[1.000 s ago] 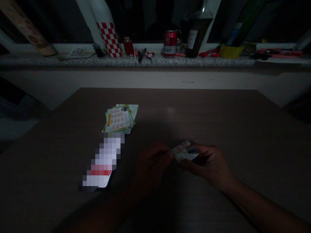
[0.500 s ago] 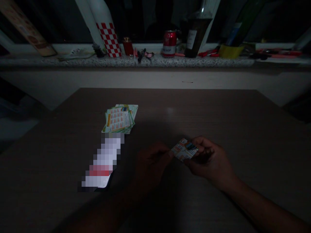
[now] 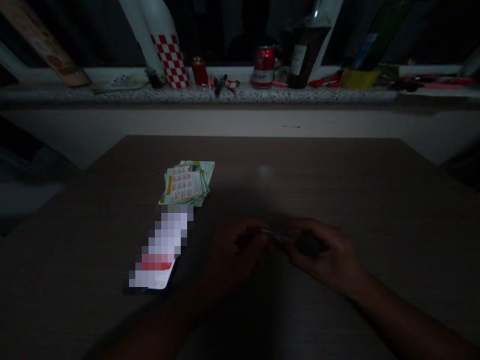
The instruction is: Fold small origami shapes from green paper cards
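On the tabletop (image 3: pixel 337 170) the stack of cards (image 3: pixel 187 183) is the lightest thing in a very dim scene, fanned a little, with a calendar print facing up. Just nearer the person than the stack, and touching its near edge or close to it, lies a flat white and red thing (image 3: pixel 159 250) that is blurred out. To the right of the stack and nearer the person, the left hand (image 3: pixel 232 255) is curled, and its grip is closed, thumb and fingertips pinched on the left end of a single card (image 3: pixel 276 236). That card hangs just above the tabletop, well apart from the stack. It is turned almost edge-on, so only a thin pale sliver of it shows between the two hands. Farther right of the stack, the right hand (image 3: pixel 322 252) has its grip closed over the card's right end, with the fingers folded across the top and hiding most of it. The card therefore sits between the two grips, held at both ends. On the windowsill (image 3: pixel 112 94) far behind the stack stand a checked roll (image 3: pixel 170 60), a can (image 3: pixel 263 66) and a bottle (image 3: pixel 302 55).
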Tool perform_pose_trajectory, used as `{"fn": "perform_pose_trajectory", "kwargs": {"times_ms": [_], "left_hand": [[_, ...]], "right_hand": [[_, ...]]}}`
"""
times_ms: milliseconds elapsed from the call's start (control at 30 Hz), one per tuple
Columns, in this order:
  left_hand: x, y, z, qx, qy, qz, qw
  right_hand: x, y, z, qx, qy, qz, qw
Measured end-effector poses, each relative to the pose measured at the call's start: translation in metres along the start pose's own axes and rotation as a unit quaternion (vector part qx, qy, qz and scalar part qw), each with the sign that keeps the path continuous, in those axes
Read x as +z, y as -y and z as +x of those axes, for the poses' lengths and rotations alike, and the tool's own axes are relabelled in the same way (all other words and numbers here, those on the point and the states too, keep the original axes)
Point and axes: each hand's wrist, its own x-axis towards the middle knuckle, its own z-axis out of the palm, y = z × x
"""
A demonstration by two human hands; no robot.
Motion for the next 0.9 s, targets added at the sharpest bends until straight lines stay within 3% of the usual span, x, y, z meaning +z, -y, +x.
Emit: {"fn": "perform_pose_trajectory", "kwargs": {"times_ms": [133, 267, 333, 533, 767, 900], "left_hand": [[0.001, 0.001, 0.003, -0.012, -0.003, -0.124, 0.992], [0.002, 0.004, 0.003, 0.005, 0.027, -0.165, 0.986], [0.0, 0.005, 0.001, 0.022, 0.028, -0.146, 0.989], [-0.007, 0.004, -0.003, 0.106, -0.007, 0.055, 0.993], [-0.008, 0.0, -0.003, 0.114, -0.012, 0.046, 0.992], [-0.008, -0.001, -0.004, 0.12, -0.008, 0.076, 0.99]], "right_hand": [[0.001, -0.001, 0.001, 0.014, -0.023, 0.086, 0.996], [0.0, 0.002, 0.001, 0.023, -0.059, 0.139, 0.988], [-0.003, 0.004, 0.002, 0.015, -0.078, 0.134, 0.988], [-0.007, 0.003, 0.0, -0.008, -0.09, 0.119, 0.989], [-0.007, 0.005, 0.003, 0.045, -0.055, 0.216, 0.974], [-0.007, 0.006, 0.005, 0.046, -0.066, 0.213, 0.974]]}}
